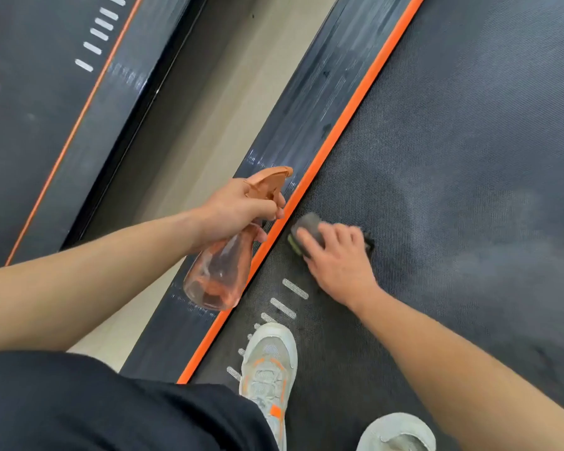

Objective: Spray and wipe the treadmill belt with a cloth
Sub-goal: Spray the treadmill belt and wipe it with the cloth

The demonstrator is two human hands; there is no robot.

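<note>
Both hands are busy: the left hand grips the neck of a see-through orange plastic spray bottle, parked over the dark side rail, probably to keep it handy but out of the way. The right hand has its fingers laid fairly flat, pressing a folded grey-and-green cloth onto the black textured treadmill belt, just beside the orange edge strip on the belt's left. The hazy patches farther right look unwiped to me.
</note>
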